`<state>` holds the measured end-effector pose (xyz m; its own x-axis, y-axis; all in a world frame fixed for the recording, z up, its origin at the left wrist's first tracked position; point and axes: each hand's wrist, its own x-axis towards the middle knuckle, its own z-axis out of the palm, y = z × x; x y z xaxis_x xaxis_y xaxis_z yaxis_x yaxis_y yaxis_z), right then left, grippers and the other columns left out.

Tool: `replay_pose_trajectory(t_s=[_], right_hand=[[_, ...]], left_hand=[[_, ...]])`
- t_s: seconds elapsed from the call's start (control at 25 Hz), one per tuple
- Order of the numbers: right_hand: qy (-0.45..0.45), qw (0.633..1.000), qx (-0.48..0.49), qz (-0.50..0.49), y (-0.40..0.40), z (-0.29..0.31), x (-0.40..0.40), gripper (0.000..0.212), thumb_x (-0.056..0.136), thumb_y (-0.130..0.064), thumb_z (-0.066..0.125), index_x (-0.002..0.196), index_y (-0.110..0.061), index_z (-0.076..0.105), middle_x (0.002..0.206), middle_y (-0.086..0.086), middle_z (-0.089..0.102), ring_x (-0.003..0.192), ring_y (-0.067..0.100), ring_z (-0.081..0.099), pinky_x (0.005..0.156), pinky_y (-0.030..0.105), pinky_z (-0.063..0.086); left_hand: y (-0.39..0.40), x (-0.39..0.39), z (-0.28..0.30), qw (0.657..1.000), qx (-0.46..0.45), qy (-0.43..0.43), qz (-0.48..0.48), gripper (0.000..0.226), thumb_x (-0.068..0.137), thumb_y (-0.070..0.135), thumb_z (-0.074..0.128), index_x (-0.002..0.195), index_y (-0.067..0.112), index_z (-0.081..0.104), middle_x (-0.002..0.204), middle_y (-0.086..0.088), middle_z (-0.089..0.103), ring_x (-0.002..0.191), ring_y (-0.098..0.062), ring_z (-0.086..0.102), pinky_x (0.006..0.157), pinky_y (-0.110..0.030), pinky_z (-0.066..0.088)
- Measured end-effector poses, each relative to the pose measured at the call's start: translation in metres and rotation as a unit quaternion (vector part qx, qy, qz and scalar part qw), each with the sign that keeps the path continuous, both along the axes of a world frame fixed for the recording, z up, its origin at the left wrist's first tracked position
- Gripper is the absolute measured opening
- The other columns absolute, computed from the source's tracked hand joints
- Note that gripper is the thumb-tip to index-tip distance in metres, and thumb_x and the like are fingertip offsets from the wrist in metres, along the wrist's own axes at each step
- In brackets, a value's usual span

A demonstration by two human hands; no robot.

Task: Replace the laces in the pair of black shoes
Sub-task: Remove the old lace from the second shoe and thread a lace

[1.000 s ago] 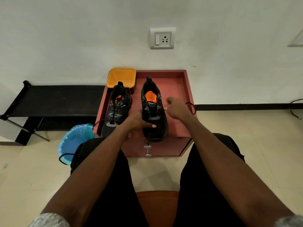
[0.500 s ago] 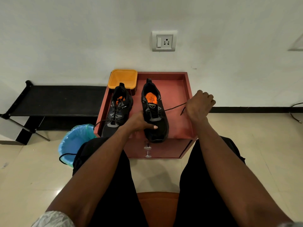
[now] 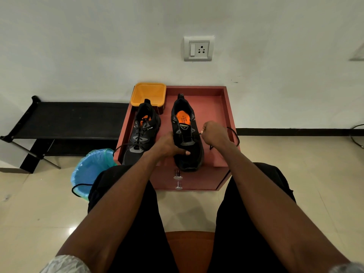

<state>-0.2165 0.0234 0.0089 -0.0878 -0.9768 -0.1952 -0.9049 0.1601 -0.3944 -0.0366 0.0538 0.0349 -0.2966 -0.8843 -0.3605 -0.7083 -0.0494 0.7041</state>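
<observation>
A: Head view. How many shoes?
B: Two black ones on the red counter (image 3: 220, 107): left shoe (image 3: 140, 134) laced, right shoe (image 3: 187, 134) nearly bare.
A: Changed?
B: The right hand (image 3: 213, 135) has swung back beside the right shoe.
A: Fingers?
B: Right ones pinch the lace (image 3: 234, 134); the left hand (image 3: 169, 145) grips that shoe's side, thumb across its toe.

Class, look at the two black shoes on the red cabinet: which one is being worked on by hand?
The right-hand shoe. The left hand steadies it while the right hand pinches its lace. The other shoe, near the orange tub, lies untouched.
</observation>
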Motion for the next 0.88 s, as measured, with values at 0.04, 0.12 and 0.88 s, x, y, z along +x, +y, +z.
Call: replay_pose_trajectory(t_s=[0.04, 0.12, 0.88], right_hand=[[-0.004, 1.000, 0.004, -0.009, 0.001, 0.001, -0.001, 0.007, 0.091, -0.010, 0.055, 0.091, -0.006, 0.061, 0.086, 0.009, 0.063, 0.088, 0.031, 0.064, 0.094, 0.048, 0.049], [-0.004, 1.000, 0.005, -0.018, 0.004, 0.003, -0.001, 0.008, 0.091, -0.009, 0.055, 0.093, -0.005, 0.061, 0.088, 0.011, 0.064, 0.087, 0.031, 0.064, 0.087, 0.044, 0.052], [-0.442, 0.857, 0.255, -0.068, 0.027, 0.032, 0.042, 0.033, 0.100, -0.028, 0.057, 0.115, 0.001, 0.060, 0.097, 0.012, 0.073, 0.086, 0.022, 0.071, 0.080, 0.034, 0.055]], left_hand=[[0.000, 0.000, -0.001, 1.000, 0.002, -0.001, 0.002, 0.074, 0.077, 0.015, 0.084, 0.139, 0.006, 0.045, 0.137, -0.009, 0.056, 0.126, -0.021, 0.051, 0.090, -0.019, 0.037], [0.000, 0.000, -0.002, 1.000, 0.000, -0.003, 0.005, 0.075, 0.076, 0.017, 0.084, 0.139, 0.007, 0.045, 0.139, -0.010, 0.055, 0.128, -0.023, 0.050, 0.091, -0.021, 0.037], [0.005, 0.031, 0.017, 0.955, 0.252, 0.052, -0.145, 0.017, 0.098, 0.012, 0.057, 0.108, 0.001, 0.067, 0.096, -0.005, 0.073, 0.083, -0.010, 0.066, 0.077, -0.021, 0.053]])
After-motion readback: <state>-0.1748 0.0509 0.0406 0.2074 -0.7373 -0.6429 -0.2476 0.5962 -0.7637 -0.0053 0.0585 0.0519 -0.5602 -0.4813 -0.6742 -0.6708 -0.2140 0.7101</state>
